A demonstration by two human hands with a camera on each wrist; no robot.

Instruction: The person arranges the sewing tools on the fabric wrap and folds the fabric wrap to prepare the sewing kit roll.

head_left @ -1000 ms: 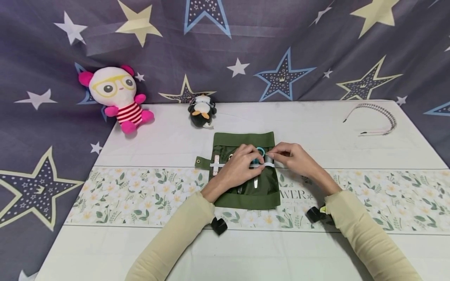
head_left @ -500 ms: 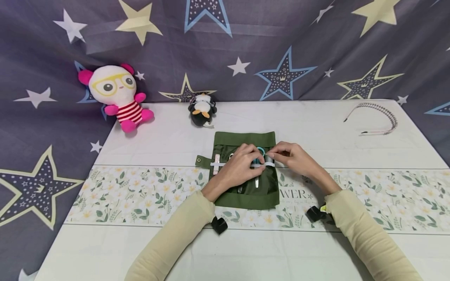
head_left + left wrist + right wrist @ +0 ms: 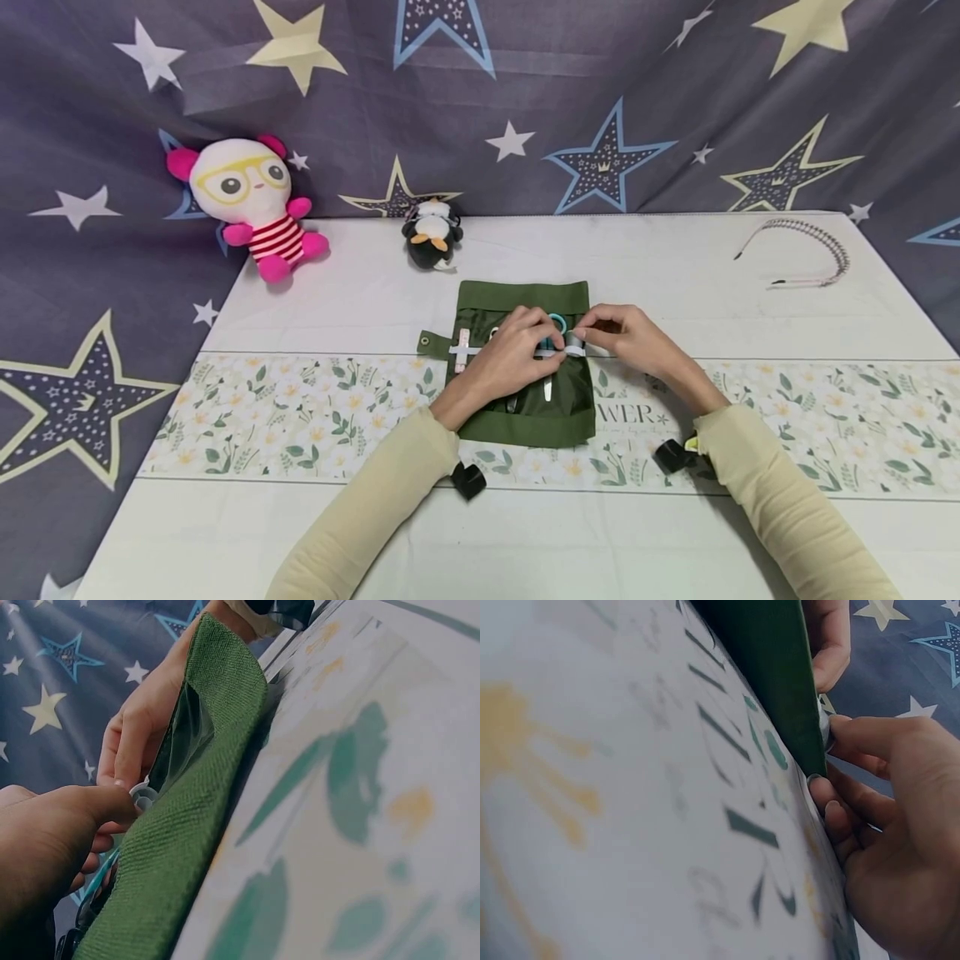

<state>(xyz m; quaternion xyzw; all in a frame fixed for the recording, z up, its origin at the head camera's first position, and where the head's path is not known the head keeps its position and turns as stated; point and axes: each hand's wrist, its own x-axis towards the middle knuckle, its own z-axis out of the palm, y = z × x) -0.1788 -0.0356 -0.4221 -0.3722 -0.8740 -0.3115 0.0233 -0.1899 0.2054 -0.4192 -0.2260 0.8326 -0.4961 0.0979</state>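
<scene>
A green fabric roll-up kit [image 3: 525, 432] lies unfolded on the table, a white elastic band [image 3: 465, 351] running across its inside. My left hand [image 3: 517, 354] lies over the middle of the kit, thumb and fingers pinching the band beside the turquoise-handled scissors [image 3: 557, 321]. At the kit's right edge my right hand [image 3: 626, 333] pinches a small grey spool [image 3: 574, 341] that sits in the band's end loop. In the left wrist view the spool's pale round end [image 3: 144, 796] shows between both hands' fingertips. A pink-and-white strip [image 3: 462, 348] is tucked under the band at left.
At the back stand a pink-and-white plush panda [image 3: 258, 208] and a small plush penguin [image 3: 432, 237]. A headband [image 3: 832, 250] lies at the back right. The kit's snap tab [image 3: 431, 344] sticks out to the left. A star-patterned curtain [image 3: 510, 100] hangs behind the table.
My right fingertips have shifted slightly right and down along the spool, and the band's end loop bulges more around it. My left hand stays in place.
</scene>
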